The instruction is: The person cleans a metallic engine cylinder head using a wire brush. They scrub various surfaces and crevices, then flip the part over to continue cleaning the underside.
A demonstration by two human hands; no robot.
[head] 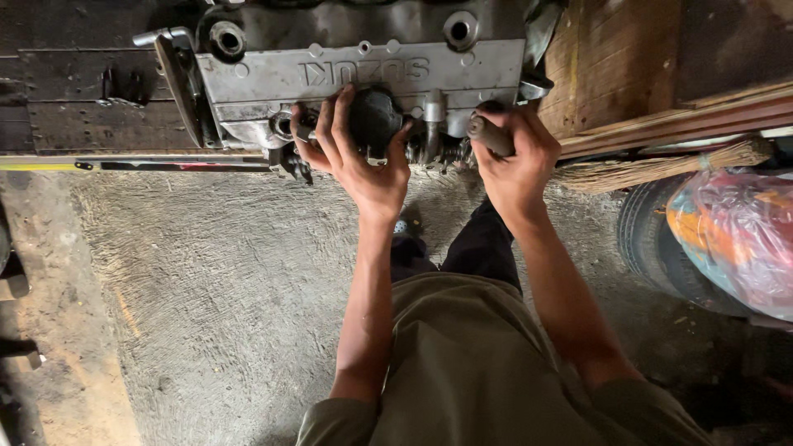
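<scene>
We are looking down at a grey metal engine cover (pixel 363 70) that is lying at the near edge of a dark wooden table (pixel 91 107). Its long side is facing us, and two round ports are showing on its top face.

Our left hand (pixel 355 153) is gripping a dark rounded part (pixel 376 120) that is projecting from the front of the cover. The fingers (pixel 326 124) are spreading over the left side of the part, and the thumb is pressing on its right side, so this hand is clamped around it.

Our right hand (pixel 512 157) is closing in a fist around a dark tool handle (pixel 489 135). The handle is pointing up and to the left toward the front of the cover, just beside the rounded part. We cannot tell what the working end of the tool is touching, because the hand and the cover fittings are hiding it.

The two hands are working apart from each other, with a small upright metal fitting (pixel 433 116) standing between them.

A straw broom (pixel 661 165) is lying to the right of the right hand, near a black tyre (pixel 652 239) and a pink plastic bag (pixel 735 239). The rough concrete floor (pixel 223 289) is extending below the table.
</scene>
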